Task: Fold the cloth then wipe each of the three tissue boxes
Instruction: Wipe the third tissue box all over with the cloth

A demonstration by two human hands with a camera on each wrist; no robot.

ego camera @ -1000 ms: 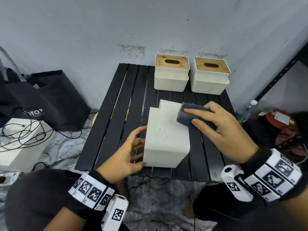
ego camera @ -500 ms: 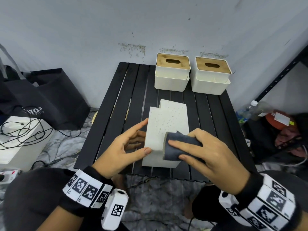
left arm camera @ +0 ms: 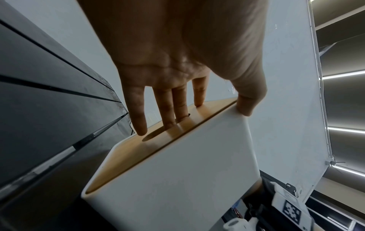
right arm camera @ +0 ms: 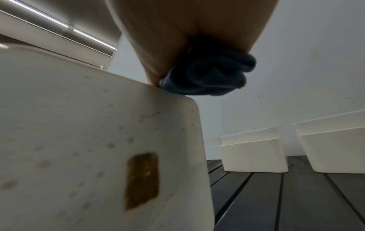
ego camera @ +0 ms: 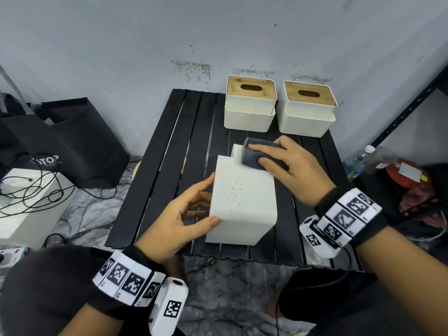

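- The box, lying on its side at the centre of the head view on the black table, looks like a stiff, light plastic shell with a smooth, probably slippery skin; it is likely sliding easily under a push, so it is wanting a brace on a flat face or corner, not a squeeze.
- The cloth is soft and dark, bunched into a thick pad; it is best taken round the whole wad so the folds are not slipping open.
- The right hand is curling round the cloth and pressing it on the box's far upper edge, right of centre.
- The left hand is resting with straight fingers on the box's wooden lid, thumb on the near corner, clamping nothing.
- The box is lying between the hands, touching both; its upward face is showing brown specks.
- Two more boxes are standing upright at the upper right, well apart from the hands.
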